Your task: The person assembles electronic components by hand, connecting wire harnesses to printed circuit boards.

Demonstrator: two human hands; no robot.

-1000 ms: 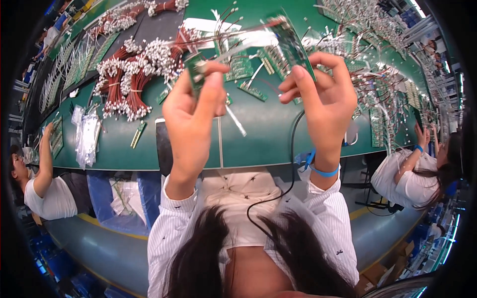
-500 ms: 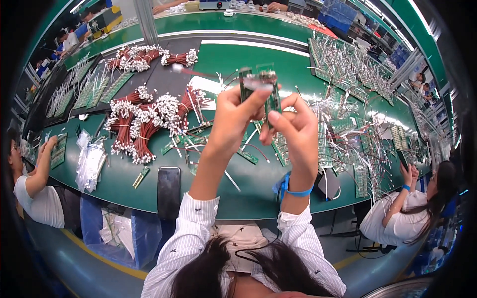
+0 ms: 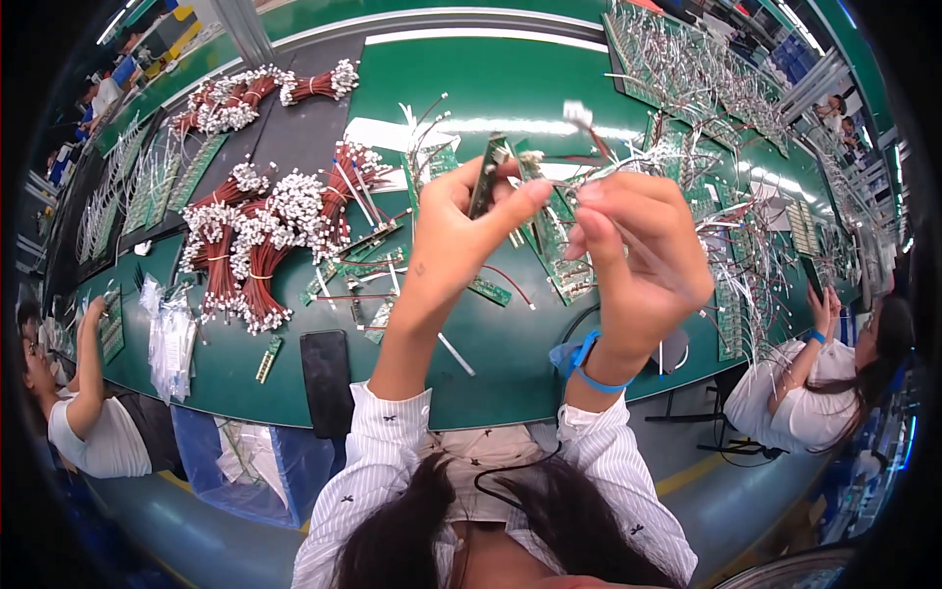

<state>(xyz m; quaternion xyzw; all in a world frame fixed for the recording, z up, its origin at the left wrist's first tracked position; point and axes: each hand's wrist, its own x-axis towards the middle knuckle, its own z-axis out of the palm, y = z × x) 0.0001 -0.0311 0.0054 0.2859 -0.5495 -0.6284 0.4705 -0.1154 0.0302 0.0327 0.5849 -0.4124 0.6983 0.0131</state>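
Observation:
Above the middle of the bench, my left hand (image 3: 456,226) is closed round narrow green circuit boards (image 3: 487,179), thumb across them, with small parts showing on the upper ends. Just to their right, my right hand (image 3: 643,245) has its thumb and fingers pinched together on a thin wire lead. A white connector (image 3: 577,114) on red-brown wire sticks up beyond these fingers. Where the wire meets the boards is partly hidden by my fingers. Under and behind my hands lie more green boards (image 3: 571,280) with wires.
Bundles of red-brown wires with white connectors (image 3: 260,294) lie left of my hands. A black phone (image 3: 324,378) and plastic bags (image 3: 174,339) are near the front edge. Wired boards (image 3: 687,69) fill the right side. One co-worker (image 3: 103,422) sits at left, another (image 3: 805,393) at right.
My right hand has drawn away from the boards to the right, its fingers now pinched on the wire. The white connector has swung from left of the boards to their right. The view has shifted slightly.

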